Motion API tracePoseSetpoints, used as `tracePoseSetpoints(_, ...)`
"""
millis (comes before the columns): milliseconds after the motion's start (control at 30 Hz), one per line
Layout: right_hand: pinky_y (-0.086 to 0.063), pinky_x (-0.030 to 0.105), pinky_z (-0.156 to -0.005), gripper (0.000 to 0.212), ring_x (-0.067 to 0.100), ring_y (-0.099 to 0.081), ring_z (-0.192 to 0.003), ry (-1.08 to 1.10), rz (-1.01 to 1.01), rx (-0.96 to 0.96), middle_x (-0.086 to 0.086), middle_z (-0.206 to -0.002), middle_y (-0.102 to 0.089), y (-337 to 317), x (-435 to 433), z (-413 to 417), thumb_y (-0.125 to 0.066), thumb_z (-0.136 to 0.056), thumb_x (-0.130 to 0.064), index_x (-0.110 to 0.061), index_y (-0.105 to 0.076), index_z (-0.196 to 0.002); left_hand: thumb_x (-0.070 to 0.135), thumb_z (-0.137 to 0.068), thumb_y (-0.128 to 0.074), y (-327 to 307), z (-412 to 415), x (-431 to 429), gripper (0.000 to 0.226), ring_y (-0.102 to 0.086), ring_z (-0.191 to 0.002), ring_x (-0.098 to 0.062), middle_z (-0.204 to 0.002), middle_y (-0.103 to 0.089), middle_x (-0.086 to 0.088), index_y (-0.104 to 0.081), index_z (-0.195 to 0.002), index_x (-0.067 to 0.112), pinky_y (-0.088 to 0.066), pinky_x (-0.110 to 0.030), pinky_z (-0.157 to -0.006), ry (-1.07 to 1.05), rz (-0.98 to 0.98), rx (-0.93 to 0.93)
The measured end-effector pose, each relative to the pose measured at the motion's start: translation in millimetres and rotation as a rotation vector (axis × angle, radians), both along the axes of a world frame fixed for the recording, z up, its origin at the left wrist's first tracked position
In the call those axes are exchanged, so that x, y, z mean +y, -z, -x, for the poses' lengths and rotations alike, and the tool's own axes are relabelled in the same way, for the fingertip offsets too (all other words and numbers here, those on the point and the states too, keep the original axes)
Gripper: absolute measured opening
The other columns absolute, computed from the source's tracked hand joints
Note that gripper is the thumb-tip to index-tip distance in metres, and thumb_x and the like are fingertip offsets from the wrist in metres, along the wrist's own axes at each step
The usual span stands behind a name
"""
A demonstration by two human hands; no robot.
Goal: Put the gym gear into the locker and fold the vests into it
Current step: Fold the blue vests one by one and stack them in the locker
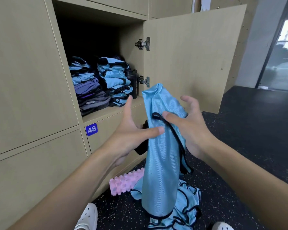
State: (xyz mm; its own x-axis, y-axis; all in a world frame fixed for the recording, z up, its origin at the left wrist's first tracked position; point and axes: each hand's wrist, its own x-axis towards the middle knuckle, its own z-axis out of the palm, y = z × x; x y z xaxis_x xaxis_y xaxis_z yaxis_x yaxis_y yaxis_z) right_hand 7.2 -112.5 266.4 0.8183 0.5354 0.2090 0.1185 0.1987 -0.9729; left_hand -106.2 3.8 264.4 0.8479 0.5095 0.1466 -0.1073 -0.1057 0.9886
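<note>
A light blue vest [161, 163] with black trim hangs lengthwise between my hands in front of the open locker [113, 112]. My right hand [189, 130] holds it near the top, with the thumb on the front and spread fingers behind. My left hand [131, 133] is at its left edge with straight fingers, and the thumb touches the fabric. Inside the locker are two stacks of folded blue vests [115, 80] over purple and grey clothes [90, 95]. A black bottle [133, 82] stands at their right. More blue vests [188, 201] lie crumpled on the floor beside a pink foam roller [125, 181].
The locker door [189, 55] stands swung open to the right, close behind the held vest. Shut locker doors fill the left, one labelled 48 [91, 129]. My white shoes [88, 216] stand on the dark speckled floor [239, 146]. A glass doorway [281, 63] is at far right.
</note>
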Motion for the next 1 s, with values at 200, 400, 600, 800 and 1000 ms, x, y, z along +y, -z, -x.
tracePoseSetpoints(200, -0.058, 0.033, -0.088, 0.075, 0.013, -0.071, -0.101, -0.313, 0.017, -0.024, -0.005, -0.118, -0.069, -5.1, -10.9, 0.8, -0.079, -0.075, -0.017, -0.039, -0.040, -0.135, -0.010, -0.075, -0.079, -5.4, -0.6, 0.2, 0.116, -0.074, -0.092, -0.016, -0.099, -0.077, 0.008, -0.016, -0.151, 0.050, -0.060, -0.029, -0.078, -0.107, 0.013, -0.173)
tracePoseSetpoints(400, -0.058, 0.034, -0.085, 0.047, 0.022, -0.072, -0.095, -0.363, 0.223, -0.257, 0.007, -0.105, -0.074, -1.4, -8.9, 4.3, -0.077, -0.077, 0.006, -0.011, -0.063, -0.118, 0.019, -0.057, -0.095, -4.3, -2.9, 11.4, 0.107, -0.070, -0.106, -0.024, -0.124, -0.068, -0.006, -0.033, -0.137, 0.055, -0.057, -0.050, -0.090, -0.255, 0.033, -0.182)
tracePoseSetpoints(600, -0.058, 0.035, -0.082, 0.022, 0.025, -0.073, -0.091, -0.207, 0.192, -0.261, 0.007, -0.095, -0.076, -6.0, -12.5, -0.6, -0.078, -0.080, -0.005, -0.010, -0.072, -0.100, 0.038, -0.059, -0.094, -1.9, -1.3, 15.1, 0.094, -0.066, -0.104, -0.007, -0.115, -0.067, 0.003, -0.040, -0.136, 0.043, -0.054, -0.028, -0.091, -0.162, -0.262, -0.072)
tracePoseSetpoints(800, -0.058, 0.040, -0.087, 0.026, 0.028, -0.072, -0.096, -0.314, 0.199, -0.193, 0.009, -0.102, -0.076, -12.6, -22.2, -0.7, -0.074, -0.083, -0.002, -0.008, -0.070, -0.108, 0.045, -0.058, -0.091, -5.7, 7.5, 15.8, 0.106, -0.047, -0.127, 0.007, -0.140, -0.048, 0.015, -0.029, -0.145, 0.045, -0.040, -0.018, -0.107, -0.027, -0.511, 0.082)
tracePoseSetpoints(1000, -0.059, 0.042, -0.085, 0.034, 0.029, -0.072, -0.095, -0.294, 0.078, -0.105, 0.014, -0.107, -0.072, -13.7, -20.7, 4.2, -0.076, -0.082, -0.006, -0.012, -0.063, -0.112, 0.003, -0.073, -0.085, -5.5, 7.8, 12.4, 0.100, -0.063, -0.087, 0.015, -0.101, -0.061, 0.038, -0.029, -0.148, 0.039, -0.050, -0.008, -0.071, -0.038, -0.400, -0.041)
